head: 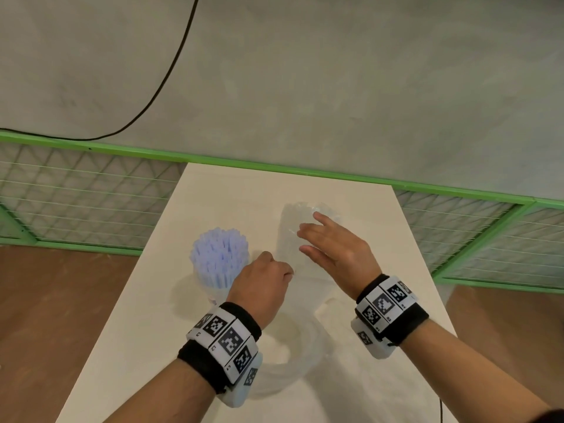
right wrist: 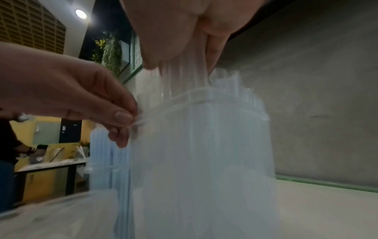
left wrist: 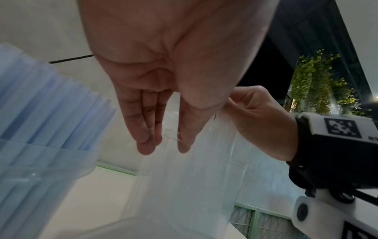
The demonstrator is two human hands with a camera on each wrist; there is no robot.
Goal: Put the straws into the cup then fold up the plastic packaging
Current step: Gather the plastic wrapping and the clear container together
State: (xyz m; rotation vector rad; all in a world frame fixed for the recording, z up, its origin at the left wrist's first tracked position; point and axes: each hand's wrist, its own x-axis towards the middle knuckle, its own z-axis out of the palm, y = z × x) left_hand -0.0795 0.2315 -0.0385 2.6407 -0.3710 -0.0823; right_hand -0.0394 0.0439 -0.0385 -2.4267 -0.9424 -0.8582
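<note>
Clear packaging (head: pixel 297 236) lies lengthwise away — left hand (head: pixel 262 279) pinching it, right hand (head: pixel 332 245) flat.

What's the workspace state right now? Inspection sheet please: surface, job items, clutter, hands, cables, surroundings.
Surface: white table, bare where visible.
Job's things: blue straws stand upright in the clear cup, left of centre. Clear plastic packaging is held up off the table between the hands.
Clutter: nothing seen.
Grippers: left hand pinches the packaging's near edge; right hand lies flat against it, fingers straight.
Cables: black cable runs across the grey floor beyond the table; another thin one shows at the table's near right edge.
Surroundings: green-framed mesh fence behind the table, wooden floor at the sides.
</note>
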